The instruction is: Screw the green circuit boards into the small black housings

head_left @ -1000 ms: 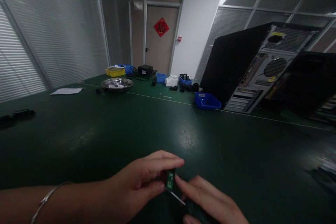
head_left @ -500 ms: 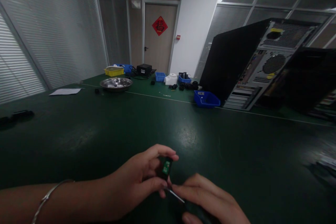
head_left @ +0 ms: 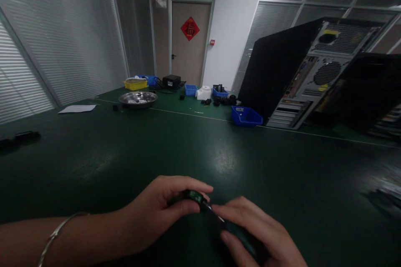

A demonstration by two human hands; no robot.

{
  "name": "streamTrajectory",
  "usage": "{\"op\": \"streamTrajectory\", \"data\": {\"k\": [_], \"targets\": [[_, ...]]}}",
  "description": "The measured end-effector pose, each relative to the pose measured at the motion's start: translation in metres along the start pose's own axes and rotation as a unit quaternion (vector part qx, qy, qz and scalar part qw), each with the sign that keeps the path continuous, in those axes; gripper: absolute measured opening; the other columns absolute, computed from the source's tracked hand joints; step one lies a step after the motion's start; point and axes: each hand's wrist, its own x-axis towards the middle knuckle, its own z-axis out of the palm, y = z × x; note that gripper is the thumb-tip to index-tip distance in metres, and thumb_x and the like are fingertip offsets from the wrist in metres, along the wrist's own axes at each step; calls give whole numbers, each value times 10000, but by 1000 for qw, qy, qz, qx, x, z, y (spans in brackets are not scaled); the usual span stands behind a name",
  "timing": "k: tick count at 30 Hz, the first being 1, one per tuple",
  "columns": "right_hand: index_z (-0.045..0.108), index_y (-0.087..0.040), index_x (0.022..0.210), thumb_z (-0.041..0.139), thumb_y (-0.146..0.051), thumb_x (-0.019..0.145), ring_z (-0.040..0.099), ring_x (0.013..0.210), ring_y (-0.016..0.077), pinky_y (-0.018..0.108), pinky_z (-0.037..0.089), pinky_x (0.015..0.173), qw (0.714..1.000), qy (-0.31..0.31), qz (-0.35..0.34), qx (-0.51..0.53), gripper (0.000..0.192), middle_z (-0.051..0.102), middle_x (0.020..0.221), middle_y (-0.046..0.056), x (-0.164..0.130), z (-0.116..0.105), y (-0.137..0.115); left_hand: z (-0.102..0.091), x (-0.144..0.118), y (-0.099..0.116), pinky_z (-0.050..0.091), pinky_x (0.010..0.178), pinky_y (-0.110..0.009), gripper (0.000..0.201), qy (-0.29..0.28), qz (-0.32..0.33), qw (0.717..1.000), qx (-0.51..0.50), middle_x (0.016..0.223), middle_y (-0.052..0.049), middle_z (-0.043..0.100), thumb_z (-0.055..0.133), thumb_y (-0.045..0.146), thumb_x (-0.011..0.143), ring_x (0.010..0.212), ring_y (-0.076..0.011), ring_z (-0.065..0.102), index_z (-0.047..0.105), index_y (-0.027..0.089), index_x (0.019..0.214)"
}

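My left hand [head_left: 171, 202] pinches a small dark part with a green circuit board [head_left: 194, 196] between thumb and fingers, just over the green table [head_left: 131, 162]. My right hand [head_left: 257, 233] is closed around the dark handle of a screwdriver [head_left: 216, 212], index finger laid along its metal shaft. The shaft's tip meets the right end of the small part; the exact contact point is too dark to make out. A silver bangle [head_left: 52, 238] circles my left wrist.
A black computer tower [head_left: 278, 66] stands at the right, beside a blue bin [head_left: 246, 117]. Farther back are a metal bowl [head_left: 138, 100], a yellow tray [head_left: 135, 85], a white plastic housing [head_left: 204, 92] and a black box [head_left: 171, 81]. Paper [head_left: 77, 109] lies left.
My left hand has tipped the small part from upright to nearly lying flat. The screwdriver tip has moved up and slightly right, now at the part's end.
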Motion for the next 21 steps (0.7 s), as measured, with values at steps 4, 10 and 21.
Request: {"op": "streamTrajectory", "data": {"k": [4,10,21], "targets": [[586,-286,1182,549,-70,848,639,873,164,264,540,746,1000,-10,23,9,400,636,1005,59,0,0,2,-1,-2,0,483,857,-285,242,10,31,997,69,1014,-34,714,648,187,819,949,-186,650,678,232,1054],[593,-249,1188,550,-60,841,640,859,161,258,540,735,1000,-16,16,2,398,630,989,70,2,1,3,-4,-1,-1,493,870,-247,240,6,75,993,93,1051,-27,720,637,191,833,975,-170,660,691,242,1062],[610,-276,1169,568,-5,795,656,805,156,244,544,689,998,27,-37,36,464,656,939,62,6,0,-1,-2,3,4,500,729,-225,204,3,-31,998,-56,898,-32,737,710,145,751,823,-162,669,745,209,941]]}}
